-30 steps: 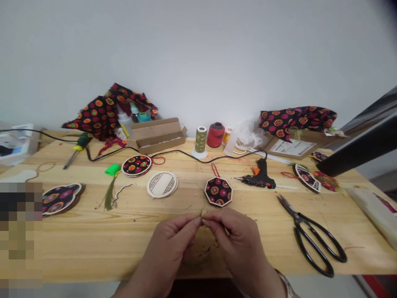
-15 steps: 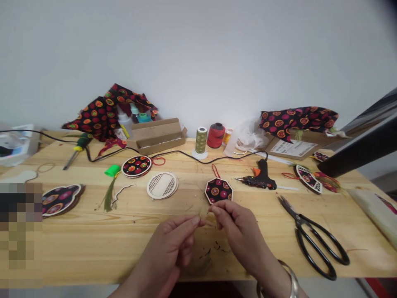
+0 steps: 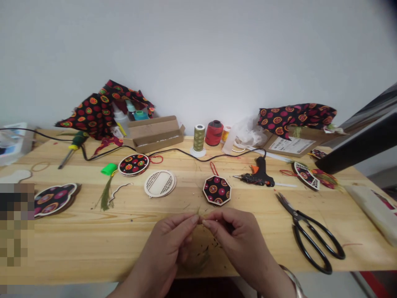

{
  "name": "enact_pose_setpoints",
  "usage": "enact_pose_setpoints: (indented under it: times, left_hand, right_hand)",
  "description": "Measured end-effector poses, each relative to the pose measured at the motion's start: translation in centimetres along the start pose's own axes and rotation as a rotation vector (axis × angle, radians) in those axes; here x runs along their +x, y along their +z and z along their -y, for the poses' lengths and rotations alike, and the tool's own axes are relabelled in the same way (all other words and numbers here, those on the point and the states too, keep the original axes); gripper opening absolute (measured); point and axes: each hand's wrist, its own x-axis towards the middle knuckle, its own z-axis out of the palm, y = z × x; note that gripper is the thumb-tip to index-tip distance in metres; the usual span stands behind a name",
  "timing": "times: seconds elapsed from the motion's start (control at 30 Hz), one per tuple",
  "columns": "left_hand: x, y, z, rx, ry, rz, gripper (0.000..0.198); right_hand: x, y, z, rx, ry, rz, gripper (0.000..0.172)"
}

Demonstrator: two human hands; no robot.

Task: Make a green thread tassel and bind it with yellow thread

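My left hand (image 3: 170,240) and my right hand (image 3: 243,240) meet over the front of the wooden table, fingertips almost touching. Both are closed in a pinch on fine olive thread (image 3: 197,211), whose wisps rise above the left fingertips. Below the hands hangs a blurred greenish tuft (image 3: 200,260), perhaps the thread's loose ends. Just beyond the fingers lies an octagonal ornament (image 3: 217,190) with dark patterned fabric and a red loop. To the right rest black-handled scissors (image 3: 305,227), blades pointing away from me.
A glue gun (image 3: 257,176) lies behind the scissors. Farther back stand an olive thread spool (image 3: 199,138), a red spool (image 3: 214,133) and a cardboard box (image 3: 158,134). Leftward are a pale round frame (image 3: 160,183), a fabric disc (image 3: 134,164), a green tassel (image 3: 107,193) and a screwdriver (image 3: 74,147).
My right hand has moved left and slightly down, bringing its fingertips against the left ones. The octagonal ornament is now fully uncovered. The whole view has shifted slightly.
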Motion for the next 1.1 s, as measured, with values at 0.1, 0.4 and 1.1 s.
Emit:
enact_pose_setpoints:
  times: [0.1, 0.4, 1.1]
  left_hand:
    - [-0.1, 0.0, 0.0, 0.032, -0.014, 0.028, 0.023]
    - [0.1, 0.0, 0.4, 0.028, -0.032, 0.077, 0.024]
    - [-0.5, 0.2, 0.1, 0.107, -0.007, 0.128, 0.025]
  right_hand:
    - [0.4, -0.3, -0.1, -0.097, -0.035, -0.013, 0.014]
    - [1.5, -0.3, -0.1, -0.065, 0.001, 0.036, 0.016]
    - [1.8, -0.1, -0.3, 0.717, 0.450, 0.218, 0.016]
